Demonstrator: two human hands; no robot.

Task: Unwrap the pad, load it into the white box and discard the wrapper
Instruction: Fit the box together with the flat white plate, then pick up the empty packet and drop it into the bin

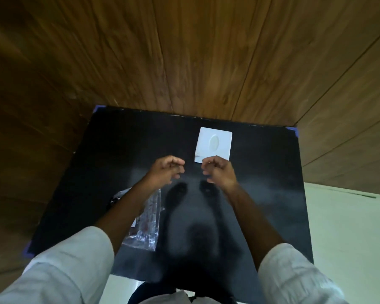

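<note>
White box (214, 144) lies flat on the black mat (261, 172), toward the mat's far edge and right of centre. Its upper face shows an oval recess near the middle. The near edge of the box is partly covered by the right hand.

Left hand (166, 170) is raised above the mat, fingers curled inward toward the thumb. Right hand (219, 173) is raised opposite it in a matching curl, with its knuckles overlapping the near corner of the box in this view. The two hands are near each other but apart. The frame is blurred, and whether either hand pinches anything between fingers and thumb cannot be determined. The pad itself cannot be identified.

Clear plastic wrapper (146, 224) lies on the mat's near left portion, partly beneath the left forearm, crumpled and with print on it that is too blurred to read.

Both forearms are bare below rolled white sleeves (70, 260). Blue tape (294, 131) marks the mat's corners. Wood-grain wall panels (184, 51) stand behind the mat.
</note>
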